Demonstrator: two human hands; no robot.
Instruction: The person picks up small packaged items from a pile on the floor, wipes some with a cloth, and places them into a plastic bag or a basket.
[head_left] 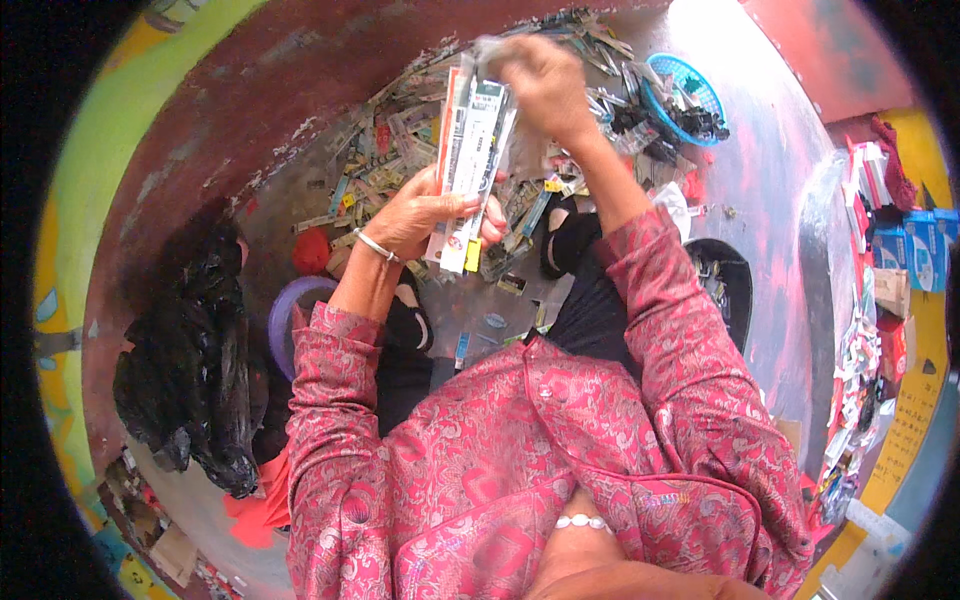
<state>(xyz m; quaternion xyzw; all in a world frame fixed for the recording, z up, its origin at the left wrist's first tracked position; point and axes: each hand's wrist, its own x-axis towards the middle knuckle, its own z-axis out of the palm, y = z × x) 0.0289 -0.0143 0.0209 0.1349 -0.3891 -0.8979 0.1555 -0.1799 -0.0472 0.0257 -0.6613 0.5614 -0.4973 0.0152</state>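
Observation:
My left hand [425,212] is closed round a stack of long, narrow, flat packets [470,150], held upright in front of me. They are mostly white, with an orange edge on the left and a yellow patch near the bottom. At the top of the stack my right hand [550,85] is curled in, smeared by motion. Its fingers pinch what looks like a clear plastic wrapper [487,58], whose exact shape is blurred. Beneath both hands, many similar narrow packets [400,140] lie in a loose heap on the floor.
A blue plastic basket [685,95] with dark items stands at the far right. Black plastic bags [195,350] lie at my left, near a purple round rim [290,320]. A dark tub [722,290] sits by my right leg. Blue boxes [915,250] and paper goods line the right side.

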